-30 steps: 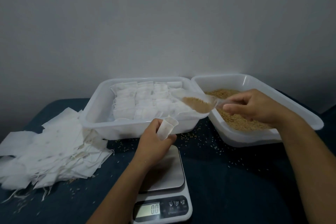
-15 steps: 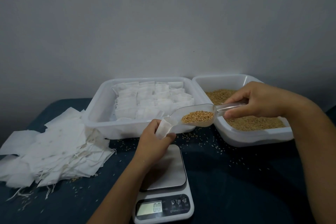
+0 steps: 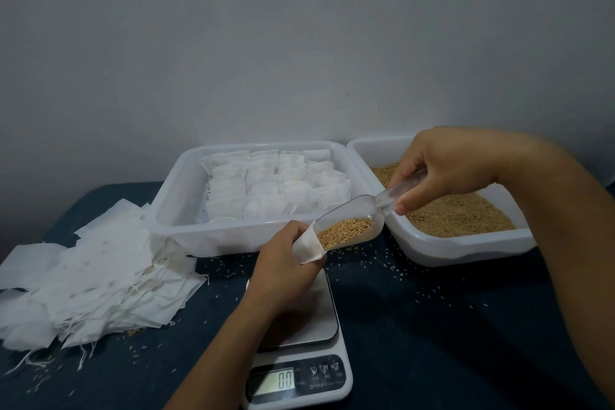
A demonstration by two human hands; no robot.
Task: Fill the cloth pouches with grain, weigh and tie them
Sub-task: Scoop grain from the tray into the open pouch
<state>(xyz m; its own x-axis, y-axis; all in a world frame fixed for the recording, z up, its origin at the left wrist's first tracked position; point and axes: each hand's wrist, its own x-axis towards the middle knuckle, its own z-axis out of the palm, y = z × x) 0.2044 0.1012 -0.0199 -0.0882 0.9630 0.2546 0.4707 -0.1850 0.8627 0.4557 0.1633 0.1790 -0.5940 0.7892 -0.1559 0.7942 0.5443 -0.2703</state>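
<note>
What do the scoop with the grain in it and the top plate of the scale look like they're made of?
The clear grain scoop looks like transparent glossy plastic: the grain shows through its wall. The flat grey weighing plate of the white kitchen scale looks like brushed metal, probably stainless steel, with a dull sheen.

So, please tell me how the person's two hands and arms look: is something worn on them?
Both are bare. The left hand and its forearm show no glove, ring, watch or sleeve. The right hand and its forearm are equally uncovered as far as the picture's edge. No bracelet, bandage or marking is visible on either arm. The nails look short and unpainted where they show.
</note>
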